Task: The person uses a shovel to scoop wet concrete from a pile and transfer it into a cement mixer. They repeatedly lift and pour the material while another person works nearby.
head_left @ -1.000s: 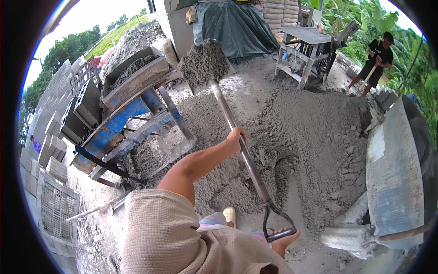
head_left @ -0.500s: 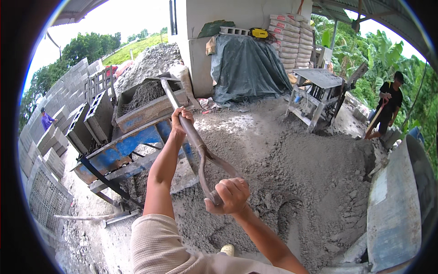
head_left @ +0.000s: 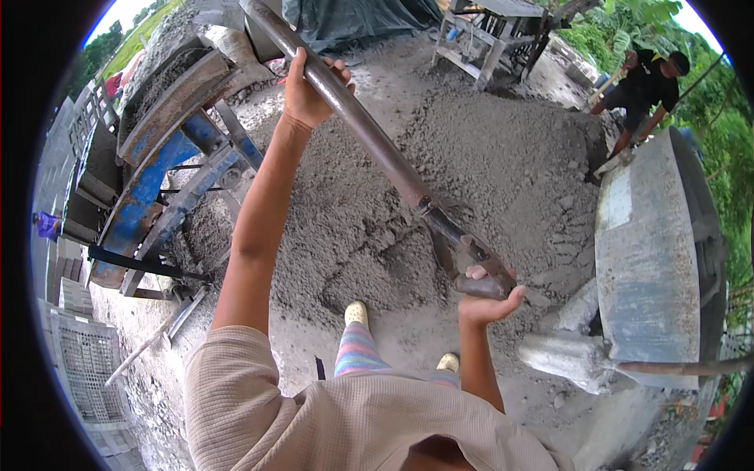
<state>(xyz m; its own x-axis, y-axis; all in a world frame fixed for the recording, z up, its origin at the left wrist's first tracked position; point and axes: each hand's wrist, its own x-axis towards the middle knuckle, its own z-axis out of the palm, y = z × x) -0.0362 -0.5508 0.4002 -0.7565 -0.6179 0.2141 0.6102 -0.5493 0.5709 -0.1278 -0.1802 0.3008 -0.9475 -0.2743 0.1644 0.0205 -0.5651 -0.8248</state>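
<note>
A long-shafted shovel (head_left: 377, 149) slants across in front of me, from the upper left down to its handle at the right. Its blade is out of view beyond the top edge. Partway up the shaft, my left hand (head_left: 308, 98) is closed round it, thumb and fingers on opposite sides. My right hand (head_left: 481, 308) grips the forked end handle, some fingers showing through its opening. Beneath the shovel spreads a heap of grey, damp-looking mix (head_left: 495, 149), reaching almost to my feet in light clogs.
At left stands a blue metal frame (head_left: 149, 188) with a mix-filled box (head_left: 177, 94) on top. A large curved metal sheet (head_left: 648, 251) rises at right. Beyond the heap, a person (head_left: 644, 86) bends with another shovel. A grey work stand (head_left: 495, 39) is at the back.
My view has tipped down and turned right. The shovel's handle end has swung right and away from the box, both hands still on it. The co-worker now bends lower.
</note>
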